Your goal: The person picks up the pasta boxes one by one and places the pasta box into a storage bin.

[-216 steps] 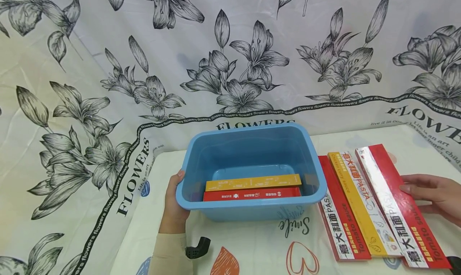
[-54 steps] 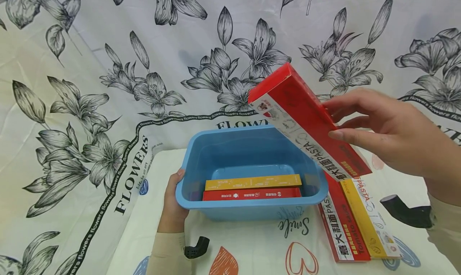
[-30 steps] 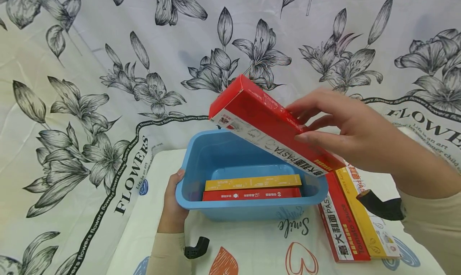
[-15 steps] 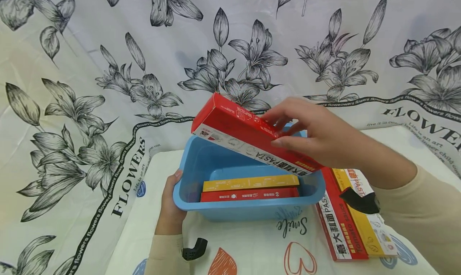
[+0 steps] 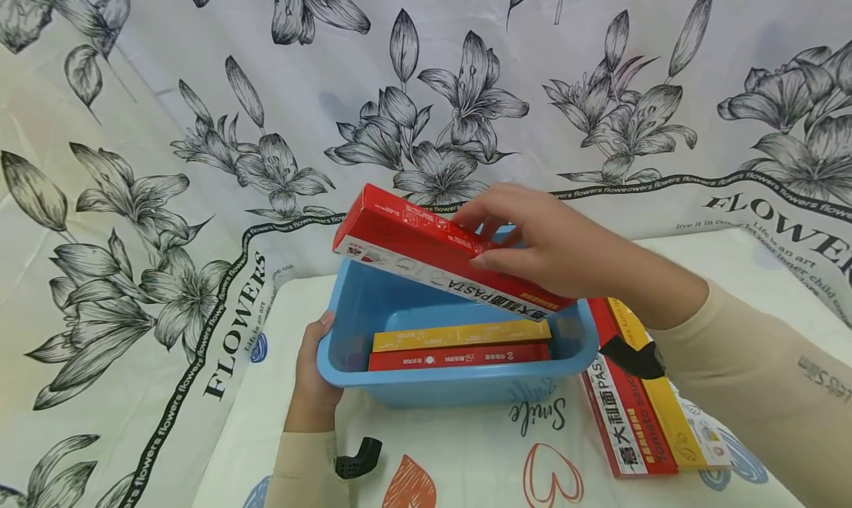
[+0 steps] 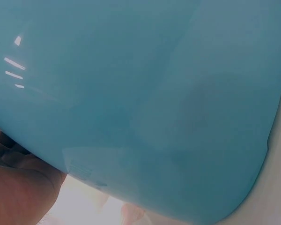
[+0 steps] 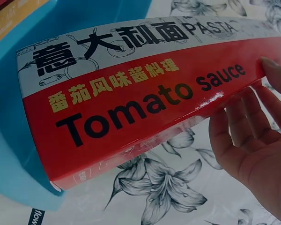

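My right hand pinches a red pasta box labelled "Tomato sauce", tilted with its left end higher, over the blue plastic bin. In the right wrist view the thumb lies on the front face of the box and the fingers are at its edge. My left hand holds the bin's left side; in the left wrist view the bin wall hides much of that hand. Inside the bin, a yellow box and a red box lie side by side along the near wall.
To the right of the bin, a red pasta box and a yellow pasta box lie side by side on the patterned tablecloth. The right forearm partly covers them. A flower-printed cloth hangs behind.
My right hand picked up the red pasta box from the right of the row and carried it left over the bin, lowering it lately. The left hand stays on the bin.
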A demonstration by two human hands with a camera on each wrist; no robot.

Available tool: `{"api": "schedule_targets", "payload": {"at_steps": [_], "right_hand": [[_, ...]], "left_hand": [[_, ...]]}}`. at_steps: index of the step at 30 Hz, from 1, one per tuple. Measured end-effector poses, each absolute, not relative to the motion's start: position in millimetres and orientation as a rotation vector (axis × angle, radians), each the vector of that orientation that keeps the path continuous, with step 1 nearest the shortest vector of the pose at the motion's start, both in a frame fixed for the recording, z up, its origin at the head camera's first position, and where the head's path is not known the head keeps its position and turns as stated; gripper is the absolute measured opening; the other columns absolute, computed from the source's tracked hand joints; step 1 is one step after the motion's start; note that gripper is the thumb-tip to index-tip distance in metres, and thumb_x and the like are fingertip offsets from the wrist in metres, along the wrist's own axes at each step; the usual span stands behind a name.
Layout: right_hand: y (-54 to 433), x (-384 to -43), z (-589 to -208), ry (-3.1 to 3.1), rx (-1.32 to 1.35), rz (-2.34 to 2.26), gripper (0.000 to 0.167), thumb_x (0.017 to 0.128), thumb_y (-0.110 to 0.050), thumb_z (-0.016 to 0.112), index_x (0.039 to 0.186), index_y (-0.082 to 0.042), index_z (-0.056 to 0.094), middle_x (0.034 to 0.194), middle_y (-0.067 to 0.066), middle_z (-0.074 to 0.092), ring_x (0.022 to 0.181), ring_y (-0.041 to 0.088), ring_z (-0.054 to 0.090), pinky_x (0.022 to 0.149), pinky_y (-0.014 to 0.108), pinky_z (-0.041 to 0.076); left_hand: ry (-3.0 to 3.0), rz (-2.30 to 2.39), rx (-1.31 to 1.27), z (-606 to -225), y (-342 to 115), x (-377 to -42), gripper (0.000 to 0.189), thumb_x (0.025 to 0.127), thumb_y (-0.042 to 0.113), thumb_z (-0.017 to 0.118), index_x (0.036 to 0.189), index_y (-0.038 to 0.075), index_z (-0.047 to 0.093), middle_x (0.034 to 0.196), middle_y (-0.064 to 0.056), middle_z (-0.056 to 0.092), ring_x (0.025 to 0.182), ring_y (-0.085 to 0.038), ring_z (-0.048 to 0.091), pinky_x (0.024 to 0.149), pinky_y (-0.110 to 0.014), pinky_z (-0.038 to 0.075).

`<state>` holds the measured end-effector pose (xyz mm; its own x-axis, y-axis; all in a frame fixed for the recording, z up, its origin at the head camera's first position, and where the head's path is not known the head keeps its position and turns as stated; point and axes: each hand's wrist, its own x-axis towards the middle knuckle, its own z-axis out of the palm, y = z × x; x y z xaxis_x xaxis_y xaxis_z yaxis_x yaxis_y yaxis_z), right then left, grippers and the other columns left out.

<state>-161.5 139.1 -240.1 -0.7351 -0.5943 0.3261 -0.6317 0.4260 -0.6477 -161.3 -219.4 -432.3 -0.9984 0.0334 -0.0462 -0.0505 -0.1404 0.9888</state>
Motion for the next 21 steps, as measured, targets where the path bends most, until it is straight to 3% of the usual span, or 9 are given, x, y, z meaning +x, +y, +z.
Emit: {"api": "schedule_targets", "payload": {"at_steps": [9,21], "right_hand": [[119.2,-183.3,-245.8,-2.722,1.073,1.190,0.046,0.100,-0.008,0.080,0.143,-0.004,0.064,0.133,0.006,0.065,0.116,0.023,0.064,0.091,0.044,0.061],[106.4,-201.4,-254.0,-2.829,1.002,1.100,0.049,0.099,-0.014,0.083,0.145,-0.012,0.065,0.133,0.004,0.066,0.115,0.022,0.063,0.086,0.042,0.061]], "left_hand": [[2.030,2.333,-0.063,-432.1,-219.4,-161.2,0.085,0.101,0.056,0.045,0.173,0.016,0.027,0.172,-0.016,0.032,0.151,-0.045,0.031,0.120,-0.075,0.018],[2.027,2.337,-0.063,-430.7,-218.3,-160.3,0.083,0.101,0.055,0.045,0.173,0.017,0.028,0.171,-0.016,0.032,0.151,-0.046,0.031,0.119,-0.076,0.018]]}}
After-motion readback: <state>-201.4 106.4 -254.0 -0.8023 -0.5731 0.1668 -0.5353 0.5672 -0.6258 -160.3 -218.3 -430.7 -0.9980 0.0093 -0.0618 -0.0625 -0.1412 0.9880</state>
